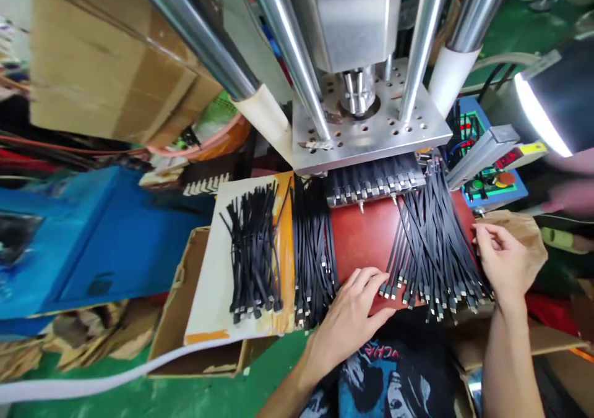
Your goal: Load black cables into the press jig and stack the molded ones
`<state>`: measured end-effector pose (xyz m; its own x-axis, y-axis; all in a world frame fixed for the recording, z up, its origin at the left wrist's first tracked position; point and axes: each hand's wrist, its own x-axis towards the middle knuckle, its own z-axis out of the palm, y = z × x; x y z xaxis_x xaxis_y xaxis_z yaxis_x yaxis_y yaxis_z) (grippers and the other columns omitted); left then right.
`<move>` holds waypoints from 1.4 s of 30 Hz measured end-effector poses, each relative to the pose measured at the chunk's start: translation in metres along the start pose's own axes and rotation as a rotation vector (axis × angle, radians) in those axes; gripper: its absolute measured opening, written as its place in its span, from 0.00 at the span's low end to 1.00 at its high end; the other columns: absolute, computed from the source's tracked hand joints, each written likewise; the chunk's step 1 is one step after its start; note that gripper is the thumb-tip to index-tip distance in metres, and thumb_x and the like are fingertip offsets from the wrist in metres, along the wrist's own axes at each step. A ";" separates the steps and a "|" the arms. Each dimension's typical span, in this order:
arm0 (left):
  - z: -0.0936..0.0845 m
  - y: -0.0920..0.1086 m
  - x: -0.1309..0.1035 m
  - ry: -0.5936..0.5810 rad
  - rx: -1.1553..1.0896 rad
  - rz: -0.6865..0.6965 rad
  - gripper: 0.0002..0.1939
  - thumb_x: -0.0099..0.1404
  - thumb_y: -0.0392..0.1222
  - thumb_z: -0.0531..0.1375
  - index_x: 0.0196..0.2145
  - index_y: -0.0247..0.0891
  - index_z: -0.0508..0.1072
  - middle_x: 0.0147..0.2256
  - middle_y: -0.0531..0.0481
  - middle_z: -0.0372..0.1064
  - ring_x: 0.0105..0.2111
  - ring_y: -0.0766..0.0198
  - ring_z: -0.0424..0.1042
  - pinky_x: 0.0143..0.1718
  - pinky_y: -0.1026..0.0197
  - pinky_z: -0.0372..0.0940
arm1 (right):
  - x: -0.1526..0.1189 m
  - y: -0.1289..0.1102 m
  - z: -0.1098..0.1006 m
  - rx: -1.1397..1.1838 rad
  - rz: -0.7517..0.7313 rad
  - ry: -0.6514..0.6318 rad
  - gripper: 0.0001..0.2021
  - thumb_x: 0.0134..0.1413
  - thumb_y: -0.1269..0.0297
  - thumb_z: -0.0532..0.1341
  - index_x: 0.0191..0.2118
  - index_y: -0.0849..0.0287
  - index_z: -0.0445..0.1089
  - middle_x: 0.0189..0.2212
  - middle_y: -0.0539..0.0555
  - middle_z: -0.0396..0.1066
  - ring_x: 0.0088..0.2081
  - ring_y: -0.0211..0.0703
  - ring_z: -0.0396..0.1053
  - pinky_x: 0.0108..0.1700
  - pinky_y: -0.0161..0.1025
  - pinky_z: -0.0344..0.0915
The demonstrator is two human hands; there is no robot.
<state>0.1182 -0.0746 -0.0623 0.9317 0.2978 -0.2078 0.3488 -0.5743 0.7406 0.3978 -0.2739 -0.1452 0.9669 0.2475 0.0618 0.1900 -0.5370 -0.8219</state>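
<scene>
A wide bundle of flat black cables with metal-tipped connectors (pixel 431 245) fans out on the red work surface (pixel 359 238). My left hand (pixel 355 303) lies at the surface's front edge, thumb apart from stretched fingers, its fingertips beside the bundle's left connectors. At the bundle's right side, my right hand (pixel 503 257) has its fingers curled in a pinch; what they hold, if anything, is hidden. Under the press plate (pixel 371 140), a metal fixture (pixel 375 189) carries a row of black cable ends. A second group of black cables (pixel 313 251) lies left of the red surface.
More black cables (pixel 255 257) rest on a white board (pixel 211 282) at the left, above a cardboard box (pixel 185 282). Steel columns (pixel 288 47) rise around the press. A control box (pixel 494 189) and a lamp (pixel 542 115) stand to the right. Another person's blurred hand (pixel 573 198) shows at the right edge.
</scene>
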 end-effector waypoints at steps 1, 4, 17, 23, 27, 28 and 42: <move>0.004 0.000 0.001 -0.013 0.009 -0.001 0.33 0.66 0.40 0.72 0.65 0.53 0.67 0.60 0.47 0.70 0.61 0.47 0.71 0.64 0.42 0.71 | -0.001 -0.002 0.000 0.025 0.009 -0.006 0.24 0.65 0.42 0.62 0.49 0.57 0.80 0.34 0.57 0.79 0.31 0.45 0.75 0.36 0.41 0.69; 0.014 0.000 0.007 -0.028 0.061 0.006 0.41 0.65 0.44 0.74 0.69 0.55 0.61 0.59 0.44 0.68 0.60 0.45 0.71 0.62 0.40 0.72 | -0.002 -0.009 -0.001 0.057 0.019 -0.025 0.22 0.65 0.44 0.63 0.48 0.58 0.80 0.33 0.56 0.78 0.30 0.43 0.72 0.35 0.40 0.66; 0.023 0.003 0.028 -0.056 0.179 0.023 0.33 0.64 0.47 0.75 0.63 0.44 0.69 0.50 0.46 0.68 0.51 0.48 0.72 0.54 0.44 0.71 | -0.003 -0.008 0.001 0.065 0.000 -0.038 0.23 0.65 0.43 0.62 0.47 0.58 0.80 0.32 0.55 0.79 0.31 0.44 0.74 0.37 0.41 0.67; 0.024 0.005 0.029 -0.049 0.153 -0.008 0.29 0.64 0.44 0.74 0.60 0.43 0.72 0.49 0.46 0.69 0.51 0.50 0.72 0.55 0.46 0.71 | -0.002 -0.003 0.001 0.049 0.011 -0.044 0.24 0.64 0.41 0.62 0.49 0.58 0.81 0.33 0.56 0.79 0.32 0.46 0.75 0.38 0.42 0.68; 0.025 0.002 0.030 -0.056 0.133 -0.006 0.29 0.65 0.46 0.74 0.60 0.43 0.72 0.49 0.47 0.69 0.52 0.50 0.72 0.55 0.46 0.71 | -0.001 0.001 0.001 0.018 0.017 -0.032 0.25 0.64 0.40 0.61 0.49 0.57 0.81 0.34 0.56 0.80 0.33 0.46 0.76 0.39 0.41 0.69; 0.025 0.002 0.030 -0.053 0.127 -0.008 0.29 0.65 0.47 0.74 0.60 0.43 0.72 0.49 0.47 0.69 0.52 0.50 0.72 0.55 0.46 0.71 | -0.001 0.003 0.001 0.013 0.020 -0.033 0.26 0.64 0.39 0.61 0.50 0.57 0.81 0.35 0.57 0.81 0.33 0.46 0.76 0.39 0.41 0.70; 0.018 0.003 0.036 -0.058 0.071 -0.072 0.33 0.64 0.47 0.74 0.63 0.43 0.70 0.51 0.46 0.72 0.53 0.48 0.74 0.55 0.45 0.72 | -0.001 0.006 0.001 0.025 0.068 -0.050 0.28 0.63 0.38 0.62 0.51 0.58 0.80 0.36 0.58 0.81 0.35 0.47 0.78 0.40 0.41 0.72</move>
<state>0.1545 -0.0797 -0.0788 0.9076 0.2965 -0.2973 0.4194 -0.6065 0.6755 0.3974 -0.2767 -0.1506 0.9676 0.2515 -0.0225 0.1193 -0.5339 -0.8371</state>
